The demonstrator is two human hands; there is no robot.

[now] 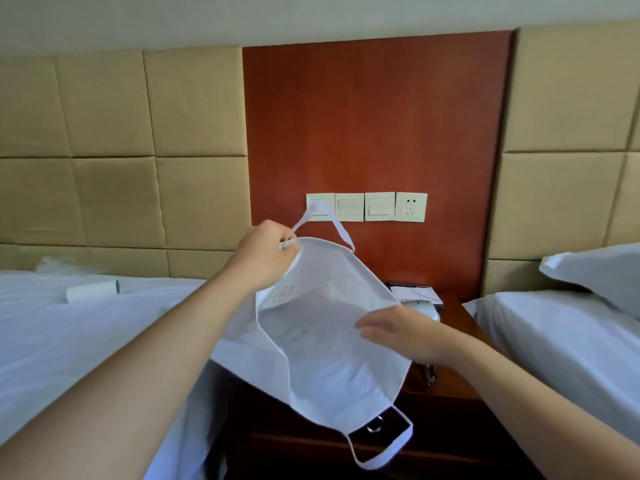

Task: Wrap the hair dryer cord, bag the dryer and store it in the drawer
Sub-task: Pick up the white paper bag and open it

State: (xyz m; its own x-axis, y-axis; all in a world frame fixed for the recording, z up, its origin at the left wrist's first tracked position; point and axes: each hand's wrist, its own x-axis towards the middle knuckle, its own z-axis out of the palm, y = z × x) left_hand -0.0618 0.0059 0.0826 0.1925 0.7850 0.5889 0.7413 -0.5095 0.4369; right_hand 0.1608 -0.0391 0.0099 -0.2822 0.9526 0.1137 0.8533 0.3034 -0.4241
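Left hand (pixel 266 251) pinching bag (pixel 332 327) rim, right hand (pixel 398 329) spread flat on its side above nightstand (pixel 446 386); limp mouth liable to collapse, blocking the unseen dryer.

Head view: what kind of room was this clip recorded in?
Most likely a hotel twin room. Two white-sheeted beds, the left bed and the right bed, flank a dark wood nightstand, backed by a padded headboard wall and a wall panel of switches and a socket.
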